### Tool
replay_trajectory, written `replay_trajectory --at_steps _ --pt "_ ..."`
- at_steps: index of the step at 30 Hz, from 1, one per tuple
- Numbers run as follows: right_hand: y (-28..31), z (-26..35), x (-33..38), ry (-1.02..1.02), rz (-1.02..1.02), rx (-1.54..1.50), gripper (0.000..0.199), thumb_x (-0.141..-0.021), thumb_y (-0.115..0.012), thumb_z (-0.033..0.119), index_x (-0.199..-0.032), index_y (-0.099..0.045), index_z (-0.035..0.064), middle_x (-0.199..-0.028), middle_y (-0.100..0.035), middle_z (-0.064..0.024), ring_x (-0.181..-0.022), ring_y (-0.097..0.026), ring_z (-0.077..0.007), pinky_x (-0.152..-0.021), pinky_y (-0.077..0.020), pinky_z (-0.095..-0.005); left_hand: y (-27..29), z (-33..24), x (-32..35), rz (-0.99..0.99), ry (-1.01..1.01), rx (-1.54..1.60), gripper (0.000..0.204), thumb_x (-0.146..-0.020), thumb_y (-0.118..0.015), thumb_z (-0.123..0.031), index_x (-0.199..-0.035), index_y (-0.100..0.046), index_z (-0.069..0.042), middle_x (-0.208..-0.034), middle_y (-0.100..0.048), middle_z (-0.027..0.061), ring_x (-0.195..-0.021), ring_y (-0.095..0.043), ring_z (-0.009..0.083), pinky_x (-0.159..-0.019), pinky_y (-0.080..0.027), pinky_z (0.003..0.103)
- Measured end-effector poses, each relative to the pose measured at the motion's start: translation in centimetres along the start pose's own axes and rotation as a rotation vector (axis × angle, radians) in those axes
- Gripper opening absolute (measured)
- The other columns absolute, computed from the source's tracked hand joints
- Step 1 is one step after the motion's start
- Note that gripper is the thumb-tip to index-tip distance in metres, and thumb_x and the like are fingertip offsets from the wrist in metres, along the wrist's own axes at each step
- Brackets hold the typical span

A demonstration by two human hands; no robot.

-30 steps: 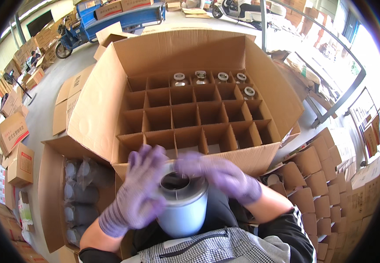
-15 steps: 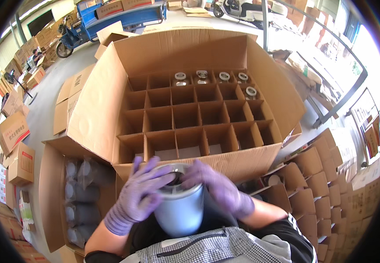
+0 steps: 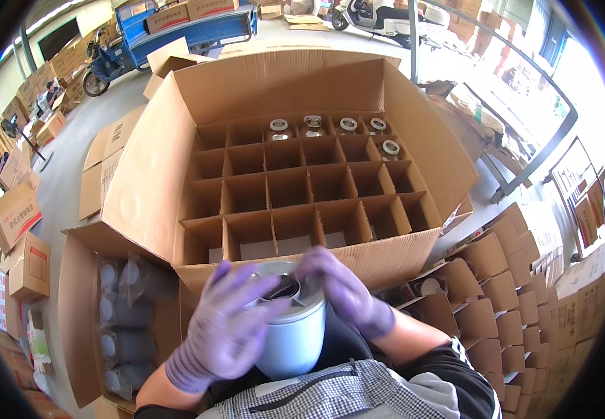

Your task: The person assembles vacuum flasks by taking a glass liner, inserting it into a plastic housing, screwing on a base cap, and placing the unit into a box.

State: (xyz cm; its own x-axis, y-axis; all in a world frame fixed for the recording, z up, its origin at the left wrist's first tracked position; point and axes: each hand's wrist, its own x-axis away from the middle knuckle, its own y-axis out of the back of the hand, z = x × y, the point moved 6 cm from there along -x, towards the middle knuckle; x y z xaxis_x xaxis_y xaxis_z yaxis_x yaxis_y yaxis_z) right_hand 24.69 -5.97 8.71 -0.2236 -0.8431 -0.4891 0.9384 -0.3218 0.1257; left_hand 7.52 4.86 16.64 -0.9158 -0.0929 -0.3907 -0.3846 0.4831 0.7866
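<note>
A light blue cylindrical canister [image 3: 290,346] stands upright at my lap, its top tilted slightly toward me. A grey rim [image 3: 311,299] surrounds a round, dark central opening [image 3: 283,288] with a shiny metal-looking edge. My left hand [image 3: 229,325], in a purple knit glove, is at the left of the top with fingers spread and blurred. My gloved right hand [image 3: 344,290] has bent fingers closed at the right rim; its fingertips are smeared. Beyond stands a large open carton [image 3: 316,255] with cardboard dividers, holding several metal-lidded glass jars [image 3: 313,124] in the far-right cells.
An open carton [image 3: 79,300] of bagged blue-grey canisters [image 3: 131,342] stands at my left. To the right are cardboard dividers [image 3: 494,297]. A metal-framed cart [image 3: 561,133], a blue cargo tricycle [image 3: 177,35] and a white scooter [image 3: 376,19] are farther off.
My left hand has shifted slightly right and down across the canister's top. My right fingers have moved up at the right rim. The surroundings have slid slightly left in the view.
</note>
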Motion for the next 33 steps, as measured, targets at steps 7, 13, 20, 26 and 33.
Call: replay_trajectory --at_steps 7,13,20,26,33 --pt "-2.3 3.2 1.1 0.045 0.108 0.06 0.042 -0.104 -0.05 0.031 -0.129 -0.059 -0.0019 -0.132 -0.057 -0.0191 -0.132 -0.05 -0.0374 -0.125 -0.0242 -0.0551 -0.6 5.0 3.2 -0.051 0.003 0.495 0.026 -0.089 -0.077 -0.032 -0.105 -0.083 -0.012 -0.122 -0.075 0.0096 -0.139 -0.054 0.0337 -0.129 -0.012 0.05" --pt "-2.0 -7.4 -1.5 -0.466 0.071 -0.945 0.034 -0.108 -0.046 0.02 -0.126 -0.061 -0.0042 -0.147 -0.055 -0.0229 -0.136 -0.054 -0.0333 -0.119 -0.0378 -0.043 -3.1 -5.2 -3.7 0.135 -0.014 -0.214 0.059 -0.088 -0.073 -0.043 -0.129 -0.068 -0.002 -0.123 -0.069 0.018 -0.128 -0.058 0.0373 -0.119 -0.033 0.055" --pt "-2.7 5.5 1.6 0.025 0.132 0.063 0.031 -0.102 -0.058 0.022 -0.121 -0.06 -0.0022 -0.13 -0.059 -0.0186 -0.137 -0.051 -0.0333 -0.123 -0.0281 -0.0518 0.0 3.8 5.5 -0.115 -0.034 0.54 0.023 -0.085 -0.081 -0.025 -0.105 -0.081 -0.013 -0.119 -0.077 0.0076 -0.139 -0.056 0.0357 -0.13 -0.007 0.05" --pt "-3.5 -6.2 -2.7 -0.488 0.05 -0.945 0.041 -0.11 -0.042 0.026 -0.111 -0.067 -0.0058 -0.132 -0.062 -0.0167 -0.128 -0.055 -0.0302 -0.117 -0.0378 -0.0437 -4.0 -4.8 -4.0 0.058 0.124 -0.339 0.048 -0.086 -0.076 -0.039 -0.118 -0.072 -0.003 -0.112 -0.073 0.014 -0.124 -0.064 0.033 -0.118 -0.036 0.057" --pt "-1.1 5.4 0.6 0.12 0.205 0.285 0.03 -0.096 -0.061 0.019 -0.115 -0.065 -0.0042 -0.117 -0.063 -0.0203 -0.114 -0.062 -0.0394 -0.109 -0.0456 -0.0527 -0.9 6.1 3.0 -0.029 -0.081 0.514 0.035 -0.096 -0.07 -0.041 -0.106 -0.081 -0.009 -0.12 -0.075 0.0153 -0.135 -0.059 0.0369 -0.129 -0.016 0.053"
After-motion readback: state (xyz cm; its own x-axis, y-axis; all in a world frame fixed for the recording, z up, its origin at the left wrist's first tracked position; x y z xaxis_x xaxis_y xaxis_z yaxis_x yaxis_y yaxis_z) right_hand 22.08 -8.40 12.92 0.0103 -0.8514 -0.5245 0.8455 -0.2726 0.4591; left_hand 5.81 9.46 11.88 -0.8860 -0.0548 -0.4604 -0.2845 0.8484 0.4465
